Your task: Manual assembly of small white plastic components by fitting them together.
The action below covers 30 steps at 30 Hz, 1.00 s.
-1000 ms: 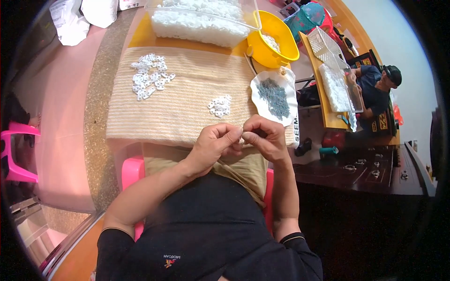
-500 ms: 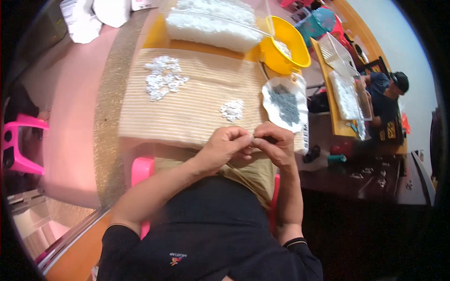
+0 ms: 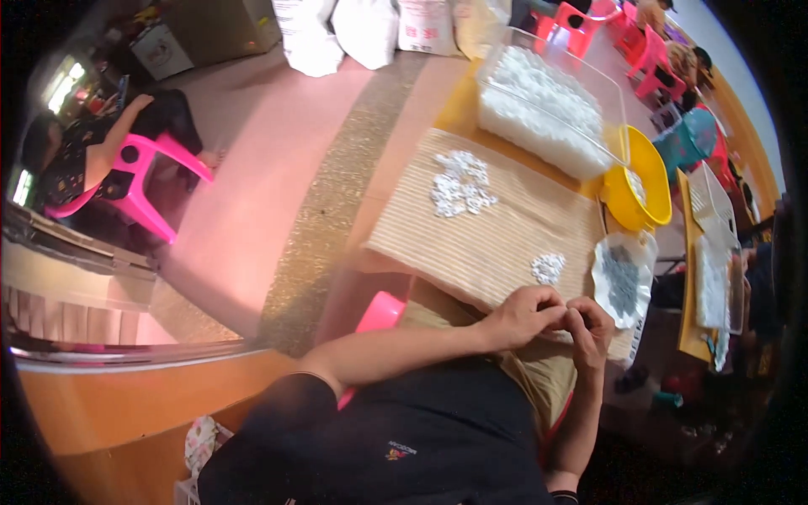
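My left hand (image 3: 527, 320) and my right hand (image 3: 592, 330) meet fingertip to fingertip above the near edge of the striped cloth (image 3: 505, 252). Both are pinched closed, and whatever sits between the fingertips is too small or hidden to make out. Just beyond them lies a small heap of white pieces (image 3: 548, 268). To the right of my right hand, a white scalloped dish (image 3: 644, 252) carries many small dark grey pieces (image 3: 621, 282). A larger spread of white pieces (image 3: 461, 183) lies farther off, toward the cloth's far left.
A clear bin (image 3: 551, 105) of white pieces stands at the back, beside a yellow bucket (image 3: 653, 181). To the left, a person sits on a pink chair (image 3: 139, 189). Pale sacks (image 3: 366, 32) line the far floor. Another narrow table (image 3: 688, 278) with containers stands at right.
The whole view has swung left, so the table and my hands appear farther right and lower, and a seated person shows at left. Both hands stay pinched together.
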Each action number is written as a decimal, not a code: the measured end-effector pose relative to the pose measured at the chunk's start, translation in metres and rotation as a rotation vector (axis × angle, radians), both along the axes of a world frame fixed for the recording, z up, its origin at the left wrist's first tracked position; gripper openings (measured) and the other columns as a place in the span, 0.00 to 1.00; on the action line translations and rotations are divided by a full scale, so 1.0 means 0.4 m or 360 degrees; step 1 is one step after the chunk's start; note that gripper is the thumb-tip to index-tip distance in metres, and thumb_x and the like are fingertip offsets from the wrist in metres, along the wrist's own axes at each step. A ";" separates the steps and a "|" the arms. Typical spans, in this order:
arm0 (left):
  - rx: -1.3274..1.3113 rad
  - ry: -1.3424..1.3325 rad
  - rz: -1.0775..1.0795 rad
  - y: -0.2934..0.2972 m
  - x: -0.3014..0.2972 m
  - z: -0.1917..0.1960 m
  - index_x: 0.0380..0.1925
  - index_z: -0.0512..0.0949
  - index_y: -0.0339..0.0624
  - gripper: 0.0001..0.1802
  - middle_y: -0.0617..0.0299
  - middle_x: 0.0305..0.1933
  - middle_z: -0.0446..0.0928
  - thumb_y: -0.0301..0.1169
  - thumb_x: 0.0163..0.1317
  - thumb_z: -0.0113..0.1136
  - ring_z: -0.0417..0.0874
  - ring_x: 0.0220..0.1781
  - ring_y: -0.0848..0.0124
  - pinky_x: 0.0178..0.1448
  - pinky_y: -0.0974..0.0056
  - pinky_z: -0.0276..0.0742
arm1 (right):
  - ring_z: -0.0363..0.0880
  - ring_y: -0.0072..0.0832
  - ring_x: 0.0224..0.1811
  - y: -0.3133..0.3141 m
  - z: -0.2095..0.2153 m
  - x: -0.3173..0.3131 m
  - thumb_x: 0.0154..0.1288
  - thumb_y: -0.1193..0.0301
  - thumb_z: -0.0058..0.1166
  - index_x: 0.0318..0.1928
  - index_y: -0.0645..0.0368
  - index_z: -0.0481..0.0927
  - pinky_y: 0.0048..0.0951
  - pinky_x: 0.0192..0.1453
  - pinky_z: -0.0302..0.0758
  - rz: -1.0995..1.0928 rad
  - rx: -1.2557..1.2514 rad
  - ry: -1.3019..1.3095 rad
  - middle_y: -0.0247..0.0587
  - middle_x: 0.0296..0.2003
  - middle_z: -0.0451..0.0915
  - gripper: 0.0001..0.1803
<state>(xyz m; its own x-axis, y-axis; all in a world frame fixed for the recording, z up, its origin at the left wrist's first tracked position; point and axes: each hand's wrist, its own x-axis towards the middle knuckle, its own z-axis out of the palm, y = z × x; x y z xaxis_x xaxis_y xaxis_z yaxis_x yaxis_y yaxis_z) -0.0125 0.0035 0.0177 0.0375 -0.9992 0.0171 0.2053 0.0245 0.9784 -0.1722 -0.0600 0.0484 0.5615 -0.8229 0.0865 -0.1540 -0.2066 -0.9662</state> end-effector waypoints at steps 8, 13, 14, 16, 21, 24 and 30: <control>0.0065 0.0368 -0.0045 0.006 -0.007 -0.007 0.34 0.77 0.35 0.08 0.65 0.30 0.77 0.29 0.66 0.56 0.76 0.33 0.80 0.36 0.72 0.74 | 0.71 0.14 0.31 0.006 -0.031 -0.004 0.70 0.75 0.48 0.36 0.64 0.74 0.16 0.35 0.70 0.0057 0.0009 -0.0102 0.29 0.30 0.73 0.05; 0.0055 0.0372 -0.0088 0.002 0.000 -0.009 0.36 0.77 0.34 0.09 0.66 0.33 0.77 0.30 0.66 0.56 0.76 0.35 0.80 0.39 0.73 0.75 | 0.70 0.19 0.30 -0.001 -0.048 -0.011 0.64 0.81 0.48 0.33 0.66 0.73 0.20 0.35 0.67 0.0024 -0.0054 -0.0120 0.33 0.28 0.71 0.02; 0.0081 0.0347 -0.0100 0.002 -0.001 -0.008 0.36 0.77 0.34 0.09 0.65 0.33 0.77 0.31 0.66 0.57 0.76 0.35 0.80 0.39 0.73 0.75 | 0.70 0.19 0.30 0.002 -0.046 -0.009 0.64 0.81 0.48 0.33 0.66 0.73 0.20 0.35 0.67 0.0037 -0.0050 -0.0130 0.33 0.28 0.71 0.02; 0.0106 0.0310 -0.0088 0.003 0.003 -0.004 0.37 0.77 0.34 0.10 0.65 0.32 0.77 0.31 0.66 0.57 0.76 0.35 0.80 0.40 0.73 0.75 | 0.69 0.19 0.31 0.007 -0.039 -0.001 0.64 0.82 0.47 0.32 0.65 0.73 0.19 0.37 0.67 0.0014 -0.0037 -0.0168 0.33 0.29 0.71 0.03; -0.0067 0.0038 0.0091 0.015 -0.002 0.006 0.35 0.77 0.34 0.10 0.59 0.31 0.78 0.32 0.64 0.57 0.77 0.35 0.75 0.40 0.68 0.74 | 0.67 0.13 0.28 -0.018 -0.090 -0.036 0.70 0.72 0.50 0.39 0.62 0.74 0.15 0.31 0.64 0.0044 -0.0119 -0.0118 0.26 0.28 0.73 0.06; -0.0270 -0.0225 0.0210 0.013 -0.001 -0.008 0.34 0.76 0.33 0.11 0.51 0.31 0.76 0.32 0.62 0.57 0.78 0.37 0.62 0.43 0.60 0.73 | 0.69 0.17 0.34 -0.023 -0.084 -0.049 0.68 0.78 0.47 0.35 0.65 0.73 0.18 0.38 0.68 0.0079 -0.0021 -0.0038 0.32 0.32 0.72 0.04; -0.0497 -0.0478 0.0349 0.008 -0.005 -0.016 0.31 0.75 0.34 0.11 0.49 0.31 0.74 0.33 0.62 0.57 0.77 0.37 0.53 0.43 0.57 0.72 | 0.72 0.19 0.32 -0.017 -0.087 -0.038 0.69 0.79 0.46 0.36 0.66 0.72 0.18 0.37 0.69 0.0108 0.0074 -0.0162 0.34 0.33 0.72 0.03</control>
